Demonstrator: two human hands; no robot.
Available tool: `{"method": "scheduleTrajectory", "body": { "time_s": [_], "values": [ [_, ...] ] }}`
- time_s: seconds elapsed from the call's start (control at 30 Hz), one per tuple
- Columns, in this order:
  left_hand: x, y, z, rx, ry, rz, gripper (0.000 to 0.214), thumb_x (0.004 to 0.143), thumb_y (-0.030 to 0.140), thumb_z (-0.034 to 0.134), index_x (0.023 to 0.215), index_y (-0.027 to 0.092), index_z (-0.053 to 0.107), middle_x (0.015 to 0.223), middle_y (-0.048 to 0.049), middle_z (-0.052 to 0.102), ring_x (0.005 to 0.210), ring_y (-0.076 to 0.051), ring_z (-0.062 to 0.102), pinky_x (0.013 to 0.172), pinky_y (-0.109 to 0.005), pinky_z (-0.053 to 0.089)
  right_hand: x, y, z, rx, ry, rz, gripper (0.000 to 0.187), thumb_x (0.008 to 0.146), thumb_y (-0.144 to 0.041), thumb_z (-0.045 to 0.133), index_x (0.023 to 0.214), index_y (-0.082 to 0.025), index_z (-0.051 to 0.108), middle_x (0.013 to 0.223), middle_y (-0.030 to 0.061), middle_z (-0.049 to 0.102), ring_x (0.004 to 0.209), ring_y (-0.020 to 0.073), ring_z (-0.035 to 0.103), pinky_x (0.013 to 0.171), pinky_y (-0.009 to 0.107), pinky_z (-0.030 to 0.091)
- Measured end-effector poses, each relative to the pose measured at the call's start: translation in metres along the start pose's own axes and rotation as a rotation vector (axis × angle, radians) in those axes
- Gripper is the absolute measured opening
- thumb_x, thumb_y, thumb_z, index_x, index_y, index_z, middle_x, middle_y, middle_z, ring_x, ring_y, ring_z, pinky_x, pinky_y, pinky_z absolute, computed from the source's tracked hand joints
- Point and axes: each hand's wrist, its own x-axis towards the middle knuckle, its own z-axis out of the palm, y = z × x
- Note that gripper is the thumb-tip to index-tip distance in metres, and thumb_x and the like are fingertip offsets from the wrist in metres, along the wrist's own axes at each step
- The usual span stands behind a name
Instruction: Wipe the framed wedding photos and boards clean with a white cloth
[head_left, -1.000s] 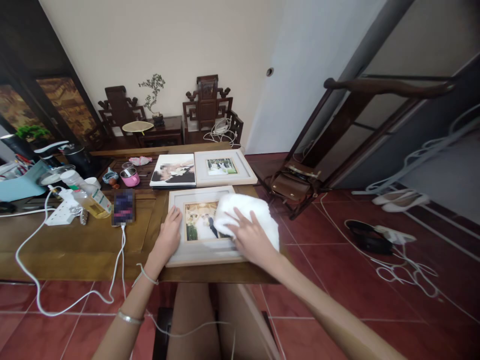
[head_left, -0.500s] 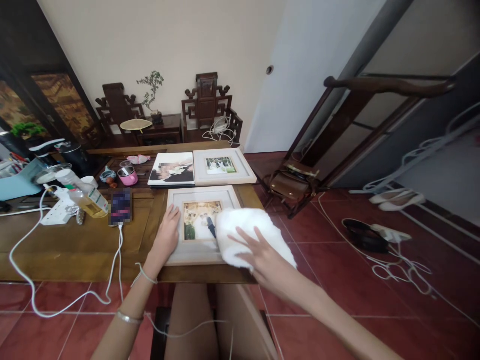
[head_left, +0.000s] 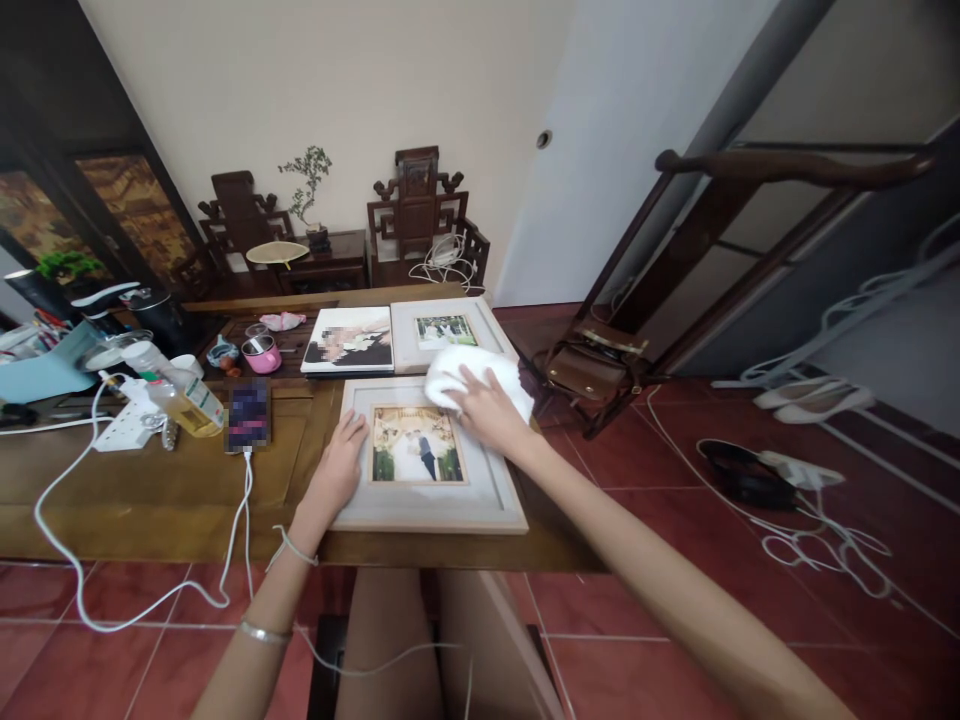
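A light wooden picture frame (head_left: 431, 515) with a wedding photo lies flat near the table's front edge. On its left border rests my left hand (head_left: 341, 468), fingers bent over the edge and holding it. A white cloth (head_left: 504, 378) is under my right hand (head_left: 487, 412), which grips it with fingers pressed into the folds. The cloth covers the frame's upper right corner and overlaps the near border of a second picture frame (head_left: 484, 325) behind it. Left of that second frame lies a photo panel (head_left: 349, 340).
The wooden table (head_left: 225, 520) also bears a phone (head_left: 247, 415) on a white cable, a bottle of yellowish liquid (head_left: 196, 405), a power strip (head_left: 126, 428) and a pink cup (head_left: 261, 354). A dark wooden chair (head_left: 675, 260) holds a brown bag (head_left: 592, 368) at the right.
My right hand has moved the white cloth up and away, from the frame's right side to its upper right corner. The lower right border is now uncovered. My left hand stays in place.
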Motion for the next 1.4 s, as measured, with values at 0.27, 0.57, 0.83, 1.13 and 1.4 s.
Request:
{"method": "scheduleTrajectory", "body": {
  "time_s": [0.27,0.57,0.83,1.13,1.4],
  "values": [
    [0.000,0.007,0.002,-0.016,0.061,-0.068,0.061,0.074,-0.007,0.032,0.130,0.013,0.048,0.141,-0.0139,0.044,0.137,-0.021,0.031,0.112,-0.045,0.031,-0.030,-0.026,-0.006,0.027,-0.104,-0.126,0.047,0.072,-0.001,0.045,0.113,-0.012,0.065,0.141,0.0129,0.044,0.135,0.0392,0.025,0.107,0.063,0.018],
    [0.000,0.010,0.002,0.021,0.047,-0.090,0.054,0.078,-0.005,0.031,0.127,0.008,0.050,0.139,-0.0177,0.045,0.137,-0.023,0.032,0.112,-0.045,0.032,-0.123,-0.086,-0.048,0.311,-0.321,-0.213,0.056,0.068,-0.005,0.049,0.116,-0.031,0.063,0.144,-0.0001,0.041,0.137,0.0282,0.026,0.110,0.054,0.027],
    [-0.001,0.003,0.002,0.026,-0.011,-0.061,0.057,0.077,-0.006,0.033,0.130,0.013,0.047,0.143,-0.0155,0.042,0.139,-0.023,0.026,0.111,-0.051,0.030,-0.048,-0.055,-0.003,0.096,-0.086,-0.070,0.052,0.075,-0.006,0.046,0.125,-0.017,0.057,0.144,0.0097,0.042,0.136,0.0329,0.027,0.111,0.057,0.020],
    [-0.001,0.006,0.004,-0.010,0.023,-0.098,0.059,0.075,-0.007,0.033,0.129,0.013,0.048,0.142,-0.0158,0.043,0.138,-0.023,0.029,0.110,-0.049,0.034,-0.002,-0.031,0.001,0.054,-0.110,-0.199,0.046,0.076,-0.002,0.045,0.117,-0.012,0.062,0.143,0.0126,0.041,0.137,0.0377,0.021,0.107,0.063,0.017],
    [-0.003,0.009,0.005,-0.028,0.053,-0.115,0.054,0.080,-0.003,0.031,0.128,0.011,0.049,0.141,-0.0172,0.043,0.138,-0.023,0.029,0.110,-0.050,0.032,-0.096,-0.067,-0.050,0.302,-0.349,-0.322,0.052,0.067,0.001,0.044,0.109,-0.021,0.066,0.141,0.0062,0.046,0.137,0.0256,0.028,0.110,0.052,0.026]
  ]
}}
